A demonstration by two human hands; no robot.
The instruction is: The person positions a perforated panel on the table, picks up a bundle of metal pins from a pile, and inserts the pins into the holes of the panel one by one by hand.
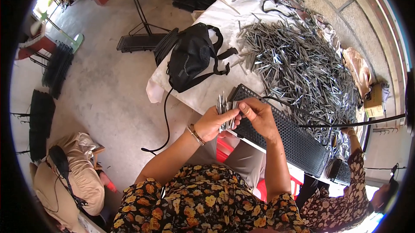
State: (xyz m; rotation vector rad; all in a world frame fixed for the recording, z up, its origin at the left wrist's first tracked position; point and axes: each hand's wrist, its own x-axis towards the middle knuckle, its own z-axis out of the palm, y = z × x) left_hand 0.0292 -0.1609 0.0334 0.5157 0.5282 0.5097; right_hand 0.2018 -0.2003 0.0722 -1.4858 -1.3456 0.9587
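Observation:
My left hand (211,123) is closed round a bundle of thin grey metal-looking strips (222,102), which stick up above the thumb and show below the fingers. Against the right side of that bundle, my right hand (261,119) has its thumb and fingers pinched together. What lies between them is too small to make out. Just beyond my hands, a long black tray with a honeycomb of holes (298,140) lies along the table's near edge. Behind it a large heap of similar loose strips (298,60) covers much of the white-covered table (194,96).
A black bag with straps (192,57) sits on the table's left part. At right, a co-worker's hand (348,131) reaches to the heap. A black cable (166,120) hangs down on the left. Stacked black trays (58,68) stand farther left, and a cardboard box (374,103) at far right.

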